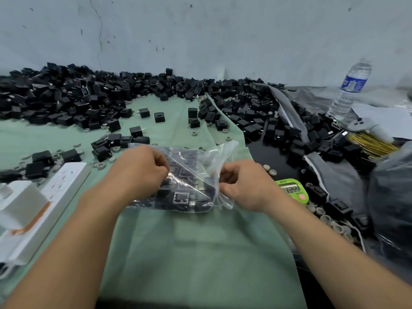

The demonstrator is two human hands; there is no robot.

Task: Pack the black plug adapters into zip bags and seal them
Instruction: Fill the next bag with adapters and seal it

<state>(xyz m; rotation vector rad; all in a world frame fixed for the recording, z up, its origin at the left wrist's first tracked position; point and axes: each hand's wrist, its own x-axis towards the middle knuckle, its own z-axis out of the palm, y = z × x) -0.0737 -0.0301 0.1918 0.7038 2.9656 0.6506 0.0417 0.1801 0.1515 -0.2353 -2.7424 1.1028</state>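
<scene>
A clear zip bag (189, 181) filled with several black plug adapters lies on the green cloth (189, 253) in the middle. My left hand (138, 168) pinches the bag's plastic at its left side, fingers curled. On the right, my right hand (243, 186) grips the bag's open end, where the loose plastic flap stands up. A large heap of loose black plug adapters (89, 97) runs along the wall behind the bag, and more of them (267, 121) spread out to the right.
A white power strip (55, 197) and a white box lie at the left. A green digital timer (292, 189) sits by my right wrist. A water bottle (350, 90), gold twist ties (372, 143), grey cloth and small grey rings lie at the right.
</scene>
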